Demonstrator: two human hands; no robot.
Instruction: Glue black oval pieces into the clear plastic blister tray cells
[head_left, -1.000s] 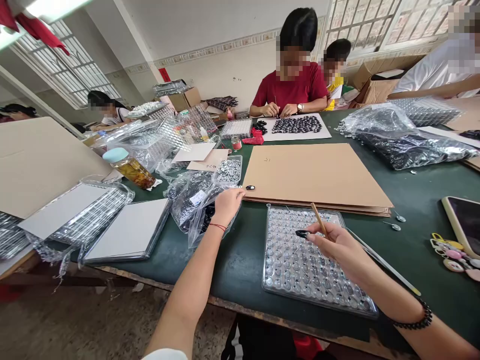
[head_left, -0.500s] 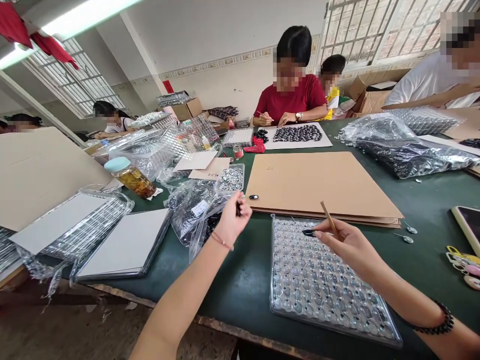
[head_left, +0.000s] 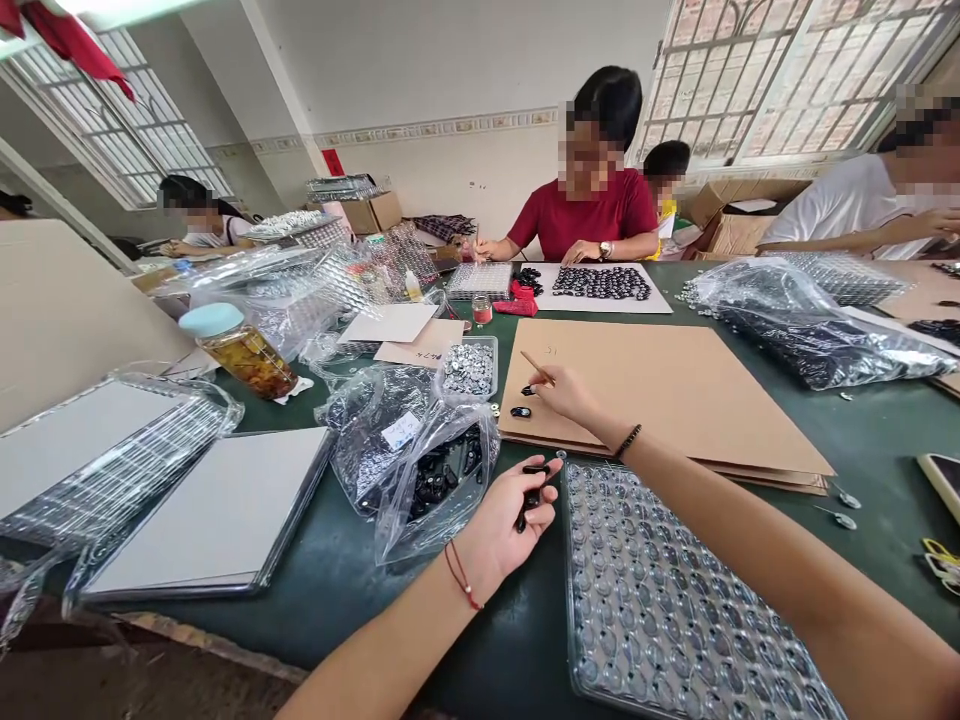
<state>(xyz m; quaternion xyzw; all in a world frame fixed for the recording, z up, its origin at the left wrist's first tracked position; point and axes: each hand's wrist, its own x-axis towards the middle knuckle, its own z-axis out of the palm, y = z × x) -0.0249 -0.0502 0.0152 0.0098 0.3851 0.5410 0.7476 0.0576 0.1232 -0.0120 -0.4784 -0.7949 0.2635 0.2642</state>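
My left hand (head_left: 510, 520) is turned palm up beside the tray, its fingers curled round several small glossy black pieces (head_left: 531, 500). My right hand (head_left: 566, 395) pinches a thin wooden stick (head_left: 538, 367) over the cardboard sheet (head_left: 675, 390). A small black piece (head_left: 527, 391) is at its fingertips; whether it touches the cardboard, I cannot tell. Close by on the cardboard lies a black oval piece with a pale centre (head_left: 520, 412). Under my right forearm is a clear plastic tray (head_left: 637, 590) with rows of round cups.
An open plastic bag of black pieces (head_left: 442, 475) lies left of my left hand, below a clear box of small silvery parts (head_left: 469, 368). Loose pins (head_left: 845, 520) lie at right. Across the table, a person in red (head_left: 577, 215) works over rows of black pieces.
My right hand has moved from above the tray forward and left onto the cardboard, still with the stick. My left hand has come back from near the bag and turned up, showing black pieces.
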